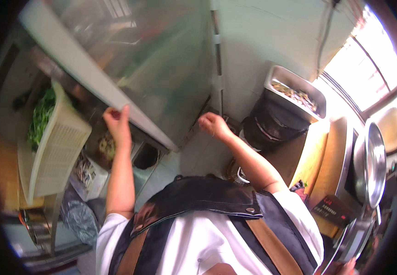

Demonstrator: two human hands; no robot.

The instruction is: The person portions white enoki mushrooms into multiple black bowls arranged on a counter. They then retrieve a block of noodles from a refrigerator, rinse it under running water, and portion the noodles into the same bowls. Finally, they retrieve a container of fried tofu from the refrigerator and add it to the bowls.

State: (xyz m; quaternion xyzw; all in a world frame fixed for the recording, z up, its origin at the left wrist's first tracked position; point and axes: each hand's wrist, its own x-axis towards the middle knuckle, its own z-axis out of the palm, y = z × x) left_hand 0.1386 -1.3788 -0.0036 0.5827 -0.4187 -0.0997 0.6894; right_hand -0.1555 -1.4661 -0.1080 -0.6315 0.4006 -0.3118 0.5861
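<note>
My left hand (116, 123) is raised at the edge of an open, pale-edged appliance door (92, 74), fingers curled near that edge; whether they grip it cannot be told. Closed loosely, my right hand (214, 125) hangs over the tiled floor, and nothing shows in it. To the left of my left hand stands a white plastic basket (59, 147) with green leafy vegetables (43, 115). Below that hand are a tray of chopped food (107, 147) and a white container of thin strips (85, 172).
A steel pan with food pieces (293, 94) rests on a dark bucket (274, 117) at the right. Beyond are a wooden board (319, 151), a large metal bowl (374, 161) and a dark printed box (331, 209). A plastic bag (80, 216) lies lower left. Part of another hand (349, 267) shows lower right.
</note>
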